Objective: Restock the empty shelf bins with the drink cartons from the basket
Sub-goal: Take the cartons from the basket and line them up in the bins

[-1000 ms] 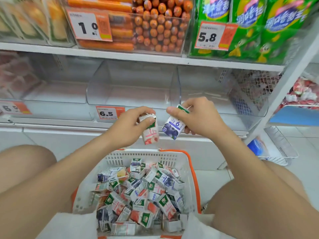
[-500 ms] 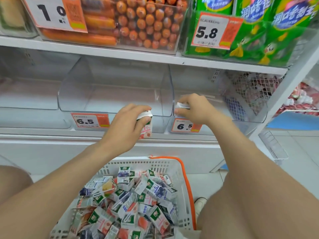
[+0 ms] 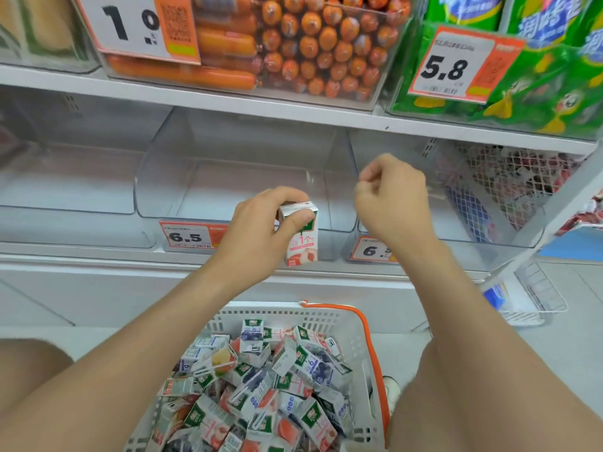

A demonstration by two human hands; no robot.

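My left hand (image 3: 257,236) grips a pink-and-white peach drink carton (image 3: 302,244) upright by its top, just in front of the middle clear shelf bin (image 3: 182,203) near its right corner. My right hand (image 3: 391,203) hovers over the front of the right clear bin (image 3: 463,233), fingers curled, with no carton visible in it. Below, between my knees, the white basket (image 3: 287,313) with an orange handle is heaped with several small drink cartons (image 3: 261,386) in blue and pink designs.
Another clear bin (image 3: 65,197) stands to the left. Price tags reading 6.5 (image 3: 186,237) hang on the bin fronts. The shelf above carries orange sausages (image 3: 310,44) and green packs (image 3: 538,76). A wire rack (image 3: 535,295) stands low on the right.
The blue carton that my right hand held is no longer seen; that hand has risen over the right bin with curled fingers. My left hand has kept the peach carton by the middle bin.
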